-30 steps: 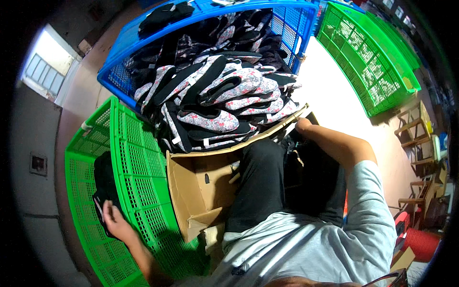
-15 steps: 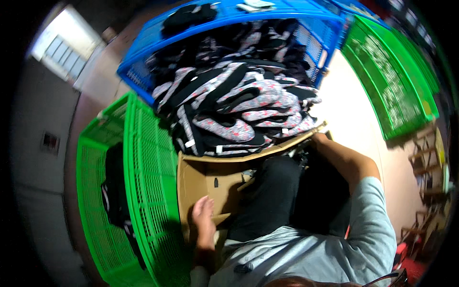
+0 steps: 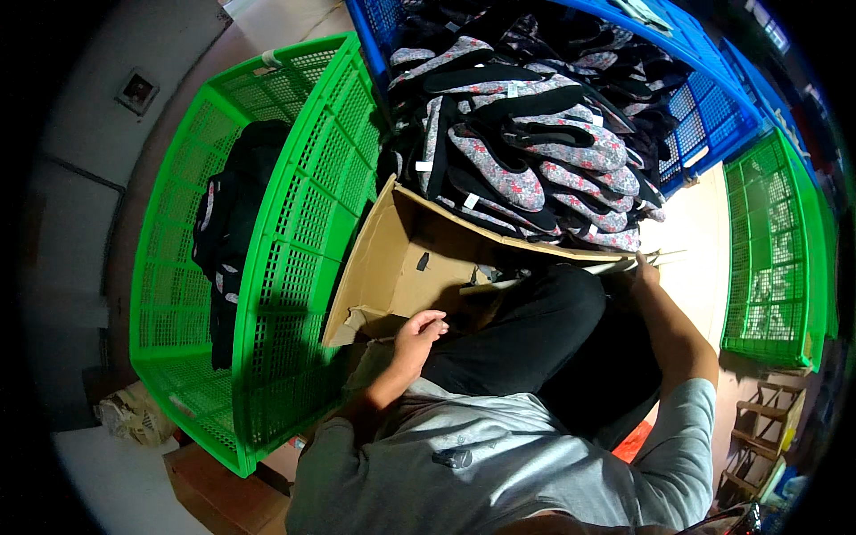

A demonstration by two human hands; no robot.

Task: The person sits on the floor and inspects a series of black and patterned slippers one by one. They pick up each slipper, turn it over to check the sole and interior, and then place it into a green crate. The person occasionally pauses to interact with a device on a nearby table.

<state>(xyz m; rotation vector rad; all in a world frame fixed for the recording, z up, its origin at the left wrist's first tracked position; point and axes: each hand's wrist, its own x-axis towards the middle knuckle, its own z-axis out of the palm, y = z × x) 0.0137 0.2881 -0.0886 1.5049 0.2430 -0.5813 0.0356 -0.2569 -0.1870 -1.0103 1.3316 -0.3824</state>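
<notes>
An open cardboard box rests by my lap, with a few small dark scraps inside. My right hand is closed at the far right corner of the box, gripping its rim; the fingertips are partly hidden. Over the near left part of the box my left hand hovers, its fingers loosely bent and apart, and I see nothing in them. Beyond the box's far wall lies a heap of floral cloth shoes with black linings and small white tags.
A blue plastic crate lies behind the heap, holding more shoes. On the left stands a green crate with black cloth items inside. Another green crate is at the far right, above a wooden rack.
My view has swung left, so the crates and heap appear further right. My left hand has come nearer my lap, its fingers more bent. My right hand stays at the box's corner.
</notes>
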